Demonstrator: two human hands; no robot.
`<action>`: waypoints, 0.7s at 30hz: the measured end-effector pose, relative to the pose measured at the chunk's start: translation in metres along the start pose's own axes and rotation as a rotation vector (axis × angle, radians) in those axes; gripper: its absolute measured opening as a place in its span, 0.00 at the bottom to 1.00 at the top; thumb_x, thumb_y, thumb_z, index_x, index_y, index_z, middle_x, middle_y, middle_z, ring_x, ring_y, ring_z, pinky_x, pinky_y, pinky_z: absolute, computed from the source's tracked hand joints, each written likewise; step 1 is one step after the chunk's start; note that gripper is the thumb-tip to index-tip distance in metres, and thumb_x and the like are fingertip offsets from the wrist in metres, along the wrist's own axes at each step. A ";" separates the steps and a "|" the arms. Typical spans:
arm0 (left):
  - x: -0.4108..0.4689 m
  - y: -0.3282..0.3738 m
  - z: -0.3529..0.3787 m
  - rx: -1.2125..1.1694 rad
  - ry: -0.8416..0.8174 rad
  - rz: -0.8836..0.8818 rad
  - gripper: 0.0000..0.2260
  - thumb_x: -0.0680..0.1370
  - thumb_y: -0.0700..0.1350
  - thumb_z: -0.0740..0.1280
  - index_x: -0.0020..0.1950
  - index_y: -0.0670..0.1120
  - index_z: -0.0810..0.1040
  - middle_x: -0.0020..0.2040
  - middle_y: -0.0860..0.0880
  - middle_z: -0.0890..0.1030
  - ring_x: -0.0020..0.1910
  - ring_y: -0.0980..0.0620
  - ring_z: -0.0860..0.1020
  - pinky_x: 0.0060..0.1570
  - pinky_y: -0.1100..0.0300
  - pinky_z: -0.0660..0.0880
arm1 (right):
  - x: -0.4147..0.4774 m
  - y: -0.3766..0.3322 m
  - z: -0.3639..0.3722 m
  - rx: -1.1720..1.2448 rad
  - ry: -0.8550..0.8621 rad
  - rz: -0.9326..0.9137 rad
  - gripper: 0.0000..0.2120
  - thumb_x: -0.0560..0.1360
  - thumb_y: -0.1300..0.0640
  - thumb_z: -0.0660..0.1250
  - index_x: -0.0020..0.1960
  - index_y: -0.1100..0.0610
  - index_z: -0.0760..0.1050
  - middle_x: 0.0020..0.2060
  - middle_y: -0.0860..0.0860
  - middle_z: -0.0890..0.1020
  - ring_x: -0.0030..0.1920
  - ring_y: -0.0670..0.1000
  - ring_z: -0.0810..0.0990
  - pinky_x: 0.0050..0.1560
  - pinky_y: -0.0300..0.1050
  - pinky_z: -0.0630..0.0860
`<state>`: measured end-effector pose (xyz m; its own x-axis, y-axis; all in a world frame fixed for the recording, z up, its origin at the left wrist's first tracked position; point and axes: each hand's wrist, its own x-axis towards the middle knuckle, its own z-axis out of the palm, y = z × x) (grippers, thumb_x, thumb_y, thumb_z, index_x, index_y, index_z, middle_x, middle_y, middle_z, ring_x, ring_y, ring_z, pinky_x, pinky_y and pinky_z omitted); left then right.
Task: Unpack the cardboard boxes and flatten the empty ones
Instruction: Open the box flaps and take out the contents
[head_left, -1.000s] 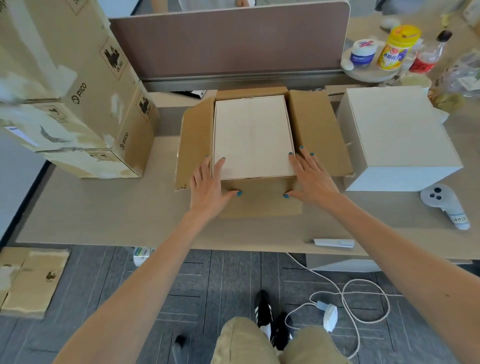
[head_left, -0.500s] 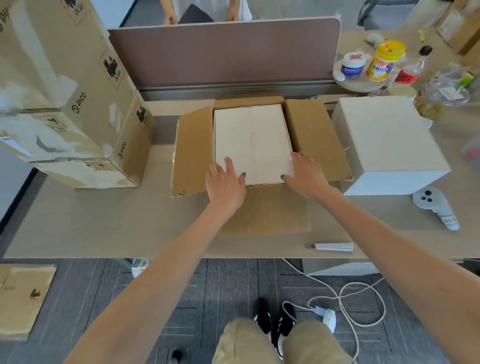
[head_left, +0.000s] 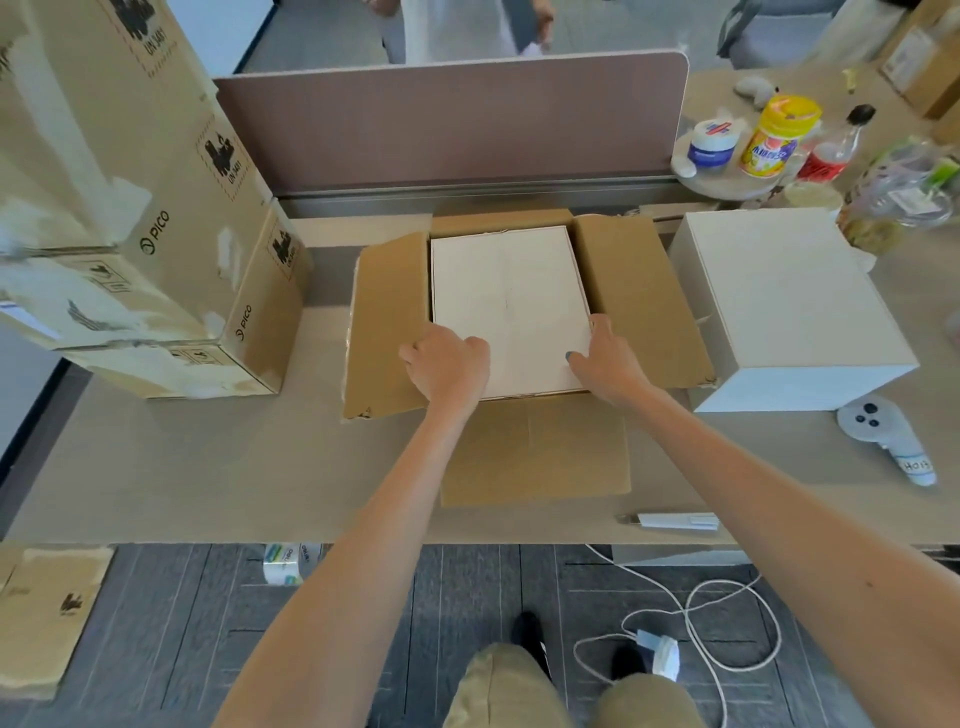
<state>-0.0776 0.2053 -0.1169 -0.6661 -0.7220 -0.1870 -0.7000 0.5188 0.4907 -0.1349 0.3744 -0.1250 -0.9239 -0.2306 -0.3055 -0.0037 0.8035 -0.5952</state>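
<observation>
Cardboard box (head_left: 387, 332), flaps thrown open, sits in the middle of the table (head_left: 208, 467), and the fingers are already down in it. The left hand (head_left: 447, 364) has its fingers curled over the near left edge of the white inner box (head_left: 509, 296), knuckles up, tips out of sight in the gap. The right hand (head_left: 608, 358) pinches the near right edge, thumb on the lid and fingers gone down the side. Both hands look to be gripping, though how deep the tips reach I cannot tell. The fit looks snug, so from where I stand the good way is to work both sides up evenly and straight, keeping the carton from riding up with it; a tilt toward six o'clock would likely jam the far edge at twelve. Landing room looks best at six to seven o'clock on the bare tabletop. Counting round: two hands; one opened carton with four flaps showing; two white boxes, one inside and a second white box (head_left: 789, 306) just beside the carton at three o'clock; at nine o'clock a stack of printed brown cartons (head_left: 156, 218), at least two, and I cannot split them further; one box cutter (head_left: 670, 519) at five o'clock; one controller (head_left: 883, 436) at four; one flattened piece (head_left: 47, 618) on the floor at eight.
</observation>
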 end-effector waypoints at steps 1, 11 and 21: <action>-0.001 0.000 0.002 0.001 0.009 -0.001 0.12 0.77 0.43 0.61 0.58 0.39 0.70 0.52 0.41 0.78 0.60 0.41 0.69 0.50 0.49 0.75 | 0.002 0.001 -0.004 0.017 -0.008 0.002 0.20 0.78 0.59 0.61 0.67 0.62 0.59 0.53 0.60 0.76 0.47 0.59 0.75 0.47 0.52 0.74; 0.001 0.017 -0.001 0.525 -0.064 0.238 0.19 0.77 0.44 0.62 0.66 0.39 0.68 0.48 0.45 0.78 0.49 0.46 0.75 0.38 0.58 0.70 | 0.015 0.002 -0.018 -0.059 -0.028 0.051 0.16 0.78 0.61 0.59 0.63 0.64 0.62 0.53 0.61 0.75 0.47 0.59 0.73 0.42 0.48 0.70; 0.003 0.005 0.022 0.068 -0.333 0.059 0.38 0.79 0.59 0.63 0.79 0.47 0.46 0.71 0.38 0.60 0.60 0.37 0.74 0.48 0.53 0.69 | 0.024 -0.009 -0.007 -0.301 -0.009 0.097 0.41 0.73 0.37 0.66 0.71 0.65 0.57 0.67 0.58 0.69 0.63 0.59 0.73 0.49 0.48 0.71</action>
<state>-0.0885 0.2162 -0.1339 -0.7456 -0.5068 -0.4327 -0.6658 0.5929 0.4529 -0.1599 0.3653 -0.1224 -0.9218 -0.1492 -0.3577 -0.0305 0.9479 -0.3170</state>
